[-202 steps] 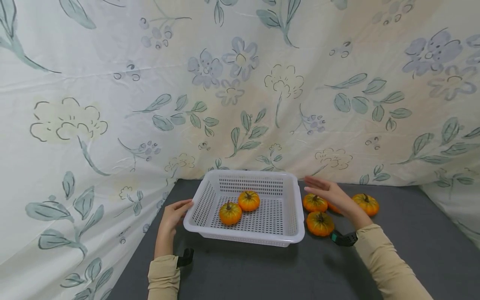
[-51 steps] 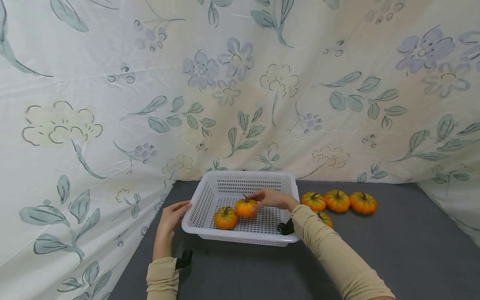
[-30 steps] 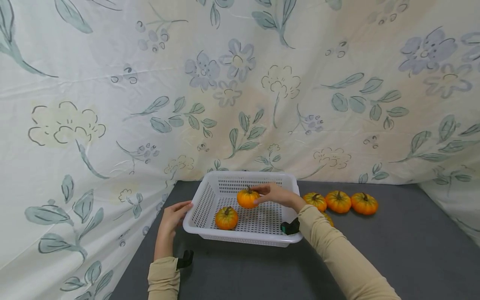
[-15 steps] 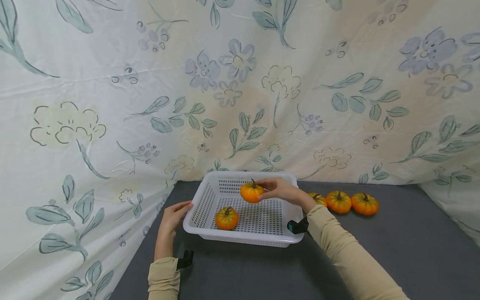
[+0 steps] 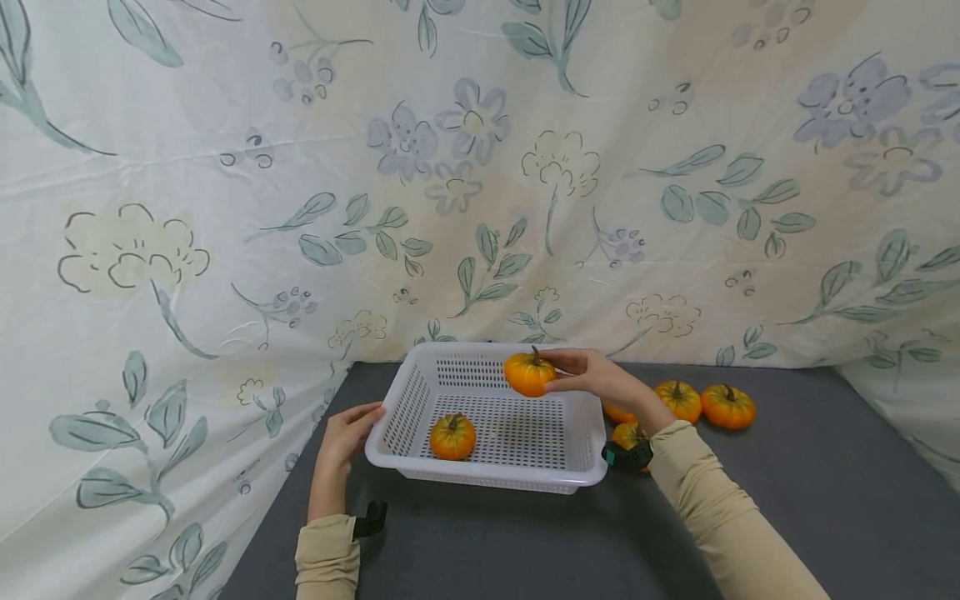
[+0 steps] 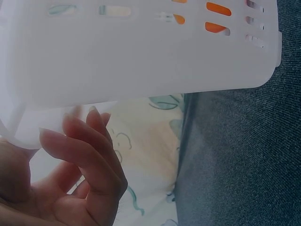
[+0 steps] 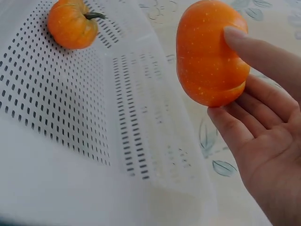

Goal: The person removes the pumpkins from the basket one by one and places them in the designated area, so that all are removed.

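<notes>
My right hand [image 5: 596,372] pinches a small orange pumpkin [image 5: 529,374] between thumb and fingers, raised over the back right part of a white perforated plastic basket [image 5: 487,472]. In the right wrist view the thumb presses one side of the held pumpkin [image 7: 211,52] and the fingertips touch the other. A second pumpkin [image 5: 452,437] sits on the basket floor, left of centre, stem up. At the basket's left rim my left hand [image 5: 348,433] grips the edge; in the left wrist view the rim lies between its thumb and curled fingers [image 6: 84,153].
Several more pumpkins lie on the dark grey tabletop [image 5: 480,550] right of the basket, among them one pumpkin [image 5: 678,402] and another pumpkin [image 5: 728,407]; my right arm partly hides others. A floral cloth [image 5: 480,208] hangs behind the table and along its sides.
My right hand took hold of a pumpkin inside the basket, lifted it and carried it up and to the right. The left hand and basket have stayed put.
</notes>
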`<action>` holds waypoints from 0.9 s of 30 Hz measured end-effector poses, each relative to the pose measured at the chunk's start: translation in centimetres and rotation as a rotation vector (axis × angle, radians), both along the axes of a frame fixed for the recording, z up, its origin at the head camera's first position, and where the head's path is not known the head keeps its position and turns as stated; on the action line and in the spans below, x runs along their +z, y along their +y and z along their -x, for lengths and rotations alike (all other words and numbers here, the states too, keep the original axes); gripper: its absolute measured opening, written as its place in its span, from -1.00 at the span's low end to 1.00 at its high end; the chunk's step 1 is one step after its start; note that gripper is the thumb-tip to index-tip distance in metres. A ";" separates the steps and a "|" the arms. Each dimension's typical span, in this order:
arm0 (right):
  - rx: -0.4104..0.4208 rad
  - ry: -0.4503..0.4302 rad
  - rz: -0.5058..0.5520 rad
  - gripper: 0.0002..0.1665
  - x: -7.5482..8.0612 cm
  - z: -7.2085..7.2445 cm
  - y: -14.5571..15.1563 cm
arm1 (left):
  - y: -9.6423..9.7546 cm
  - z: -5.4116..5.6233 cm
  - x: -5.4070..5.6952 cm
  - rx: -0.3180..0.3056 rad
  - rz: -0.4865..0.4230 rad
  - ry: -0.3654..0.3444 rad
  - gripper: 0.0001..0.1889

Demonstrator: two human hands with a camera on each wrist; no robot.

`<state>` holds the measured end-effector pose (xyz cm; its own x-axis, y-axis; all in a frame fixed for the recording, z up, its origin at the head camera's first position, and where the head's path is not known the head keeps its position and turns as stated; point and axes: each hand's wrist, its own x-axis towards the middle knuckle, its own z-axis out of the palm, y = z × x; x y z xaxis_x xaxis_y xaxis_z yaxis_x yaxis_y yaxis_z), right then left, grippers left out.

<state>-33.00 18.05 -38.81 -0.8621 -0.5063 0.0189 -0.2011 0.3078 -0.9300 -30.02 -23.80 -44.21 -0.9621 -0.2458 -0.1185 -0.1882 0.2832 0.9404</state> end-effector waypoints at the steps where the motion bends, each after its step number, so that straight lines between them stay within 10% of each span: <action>1: -0.002 -0.001 0.010 -0.19 0.0 -0.1 0.2 | 0.0 0.0 0.0 0.001 0.000 0.000 -0.52; 27: -0.128 0.055 -0.003 -0.16 -1.6 -2.9 6.6 | 0.1 -0.2 0.2 0.000 -0.007 -0.017 -0.49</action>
